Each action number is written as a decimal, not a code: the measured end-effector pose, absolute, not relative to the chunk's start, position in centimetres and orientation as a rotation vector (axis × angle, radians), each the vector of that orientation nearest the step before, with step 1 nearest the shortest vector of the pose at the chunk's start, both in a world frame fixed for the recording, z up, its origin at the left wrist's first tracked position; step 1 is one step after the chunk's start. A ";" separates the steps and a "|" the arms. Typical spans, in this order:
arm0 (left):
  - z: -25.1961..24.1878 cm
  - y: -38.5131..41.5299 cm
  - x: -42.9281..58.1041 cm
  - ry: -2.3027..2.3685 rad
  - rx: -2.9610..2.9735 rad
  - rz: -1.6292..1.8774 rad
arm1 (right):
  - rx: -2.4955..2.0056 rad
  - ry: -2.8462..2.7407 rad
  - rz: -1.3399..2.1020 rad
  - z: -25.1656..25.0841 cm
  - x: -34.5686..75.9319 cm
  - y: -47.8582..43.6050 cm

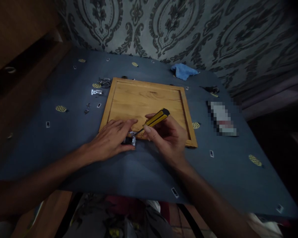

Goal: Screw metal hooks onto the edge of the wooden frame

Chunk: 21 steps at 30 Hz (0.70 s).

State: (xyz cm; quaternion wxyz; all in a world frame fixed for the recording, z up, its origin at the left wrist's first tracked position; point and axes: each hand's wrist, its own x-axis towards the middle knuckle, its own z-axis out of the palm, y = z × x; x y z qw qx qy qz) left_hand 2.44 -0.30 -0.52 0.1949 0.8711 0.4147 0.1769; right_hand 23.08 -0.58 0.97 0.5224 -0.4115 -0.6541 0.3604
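Note:
A square wooden panel point(149, 99) with a raised frame lies on the blue cloth-covered table point(64, 148). My left hand point(110, 138) presses down on a small metal hinge point(132, 140) at the panel's near edge, fingers closed around it. My right hand point(167, 135) grips a yellow and black screwdriver point(156, 119), its thin tip pointing down-left at the hinge.
Loose screws point(87, 108) and metal fittings point(100, 87) lie left of the panel. A blue rag point(183, 71) sits at the back by the patterned wall. A blurred white object point(223, 119) and a dark fitting point(212, 89) lie to the right.

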 end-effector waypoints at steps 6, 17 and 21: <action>-0.2 -0.4 2.6 1.195 2.438 0.464 | -0.998 -1.513 0.920 1.3 22.8 -0.7; -0.5 -0.3 2.5 1.171 2.484 0.500 | -0.896 -1.585 1.104 2.0 23.6 -0.2; -0.7 -0.3 2.4 1.167 2.481 0.510 | -0.970 -1.597 1.011 1.8 23.5 -0.2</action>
